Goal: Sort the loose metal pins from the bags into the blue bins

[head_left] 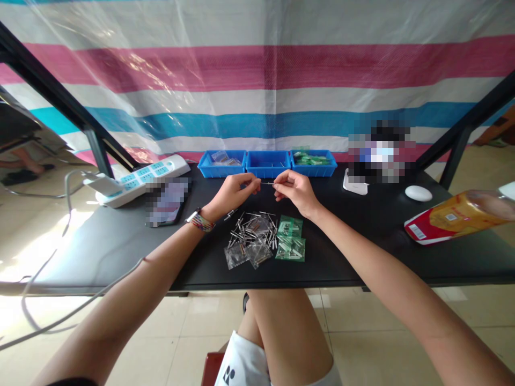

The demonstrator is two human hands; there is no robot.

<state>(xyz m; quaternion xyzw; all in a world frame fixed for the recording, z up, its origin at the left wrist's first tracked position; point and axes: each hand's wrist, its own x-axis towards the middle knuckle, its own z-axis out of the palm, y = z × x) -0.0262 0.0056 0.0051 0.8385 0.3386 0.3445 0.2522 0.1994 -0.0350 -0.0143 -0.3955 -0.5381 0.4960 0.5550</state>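
Note:
A thin metal rod spans the gap between my two hands, just in front of the blue bins. My left hand pinches its left end, and my right hand pinches its right end between thumb and fingers. Below them on the black table lies a loose pile of similar metal rods. Clear plastic bags with small parts rest on the pile's near side. Green plastic bags holding metal pieces sit just right of it. The fingers hide the rod's ends.
Three blue bins stand at the back: the left bin holds clear bags, the middle bin a few thin pieces, the right bin green bags. A power strip and phone lie left; a bottle and white case right.

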